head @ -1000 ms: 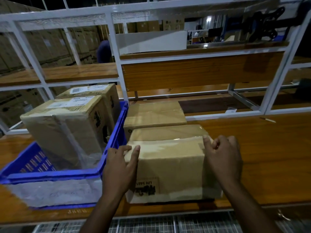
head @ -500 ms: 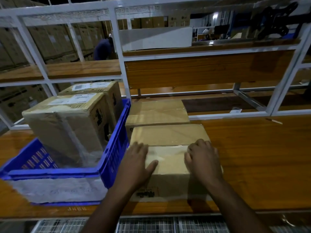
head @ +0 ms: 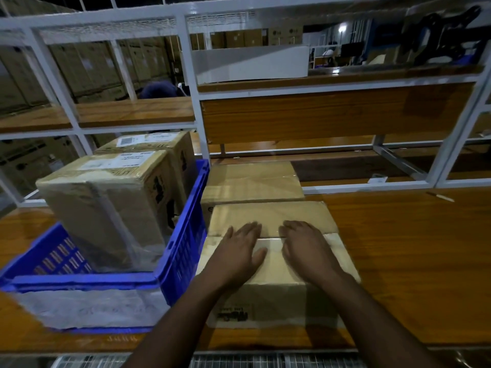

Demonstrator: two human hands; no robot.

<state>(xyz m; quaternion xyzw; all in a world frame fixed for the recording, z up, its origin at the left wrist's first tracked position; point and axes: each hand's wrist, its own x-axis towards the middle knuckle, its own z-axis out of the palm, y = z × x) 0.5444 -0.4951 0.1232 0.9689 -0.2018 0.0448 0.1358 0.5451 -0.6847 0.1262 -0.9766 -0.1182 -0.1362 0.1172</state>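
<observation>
A taped cardboard box (head: 273,296) lies on the wooden bench in front of me, a printed mark on its near face. My left hand (head: 239,251) rests flat on its top, fingers straight, reaching toward the far edge. My right hand (head: 305,248) lies beside it on the same top, fingers spread and slightly bent. The two hands are close together near the box's middle. Behind this box sits a second flat cardboard box (head: 252,181), touching it.
A blue plastic crate (head: 183,235) stands at the left, holding two taller labelled cardboard boxes (head: 106,208). A white metal shelf frame (head: 194,102) with wooden shelves rises behind. Bare wooden bench top (head: 411,261) extends to the right. A person works beyond the shelf.
Both hands moved from the box's left and right sides onto its top and came together near the middle. The box has shifted slightly.
</observation>
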